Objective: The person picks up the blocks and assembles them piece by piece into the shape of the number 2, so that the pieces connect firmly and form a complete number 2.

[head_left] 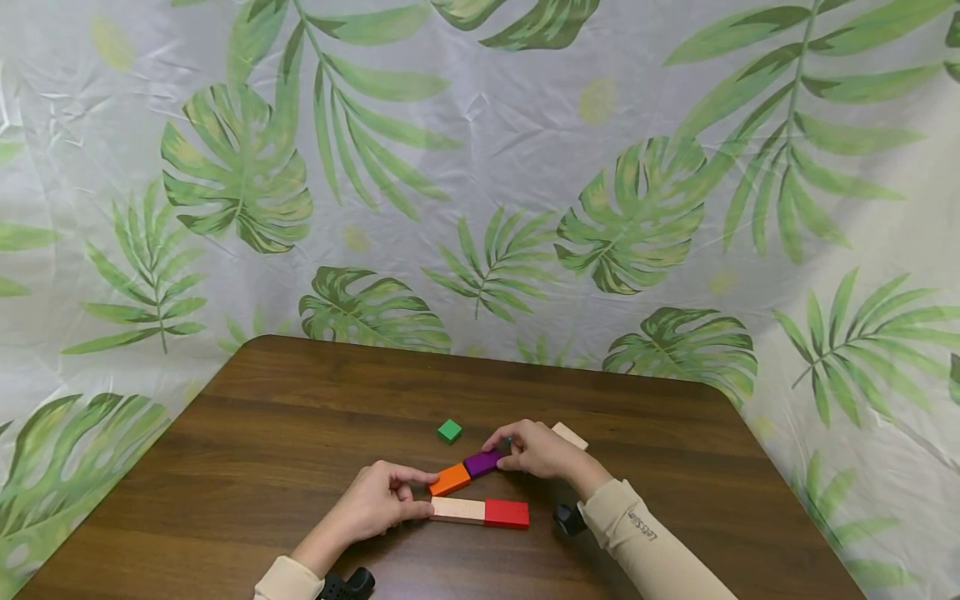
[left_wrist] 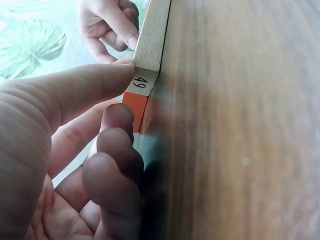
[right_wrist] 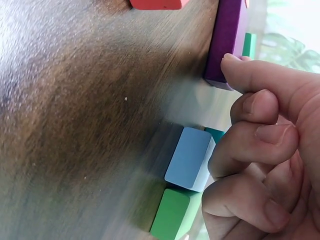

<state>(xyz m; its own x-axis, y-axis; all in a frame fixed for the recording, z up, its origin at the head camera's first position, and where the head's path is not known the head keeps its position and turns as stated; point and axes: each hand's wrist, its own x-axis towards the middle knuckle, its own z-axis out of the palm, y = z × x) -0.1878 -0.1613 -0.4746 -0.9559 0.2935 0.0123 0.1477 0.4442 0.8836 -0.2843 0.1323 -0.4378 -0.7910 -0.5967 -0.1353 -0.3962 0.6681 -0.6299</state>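
My right hand pinches a purple block between thumb and index finger. The purple block's far end meets an orange block, and the two lie in a slanting line. My left hand touches the orange block's left end with its straight index finger. Its thumb rests against the left end of a plain wooden block, marked 49 in the left wrist view. A red block sits end to end with the plain one. Near the right fingers stand a blue block and a green block.
A small green block lies behind the purple and orange ones. Another plain wooden block is partly behind the right hand. The brown wooden table ends at a leaf-patterned curtain.
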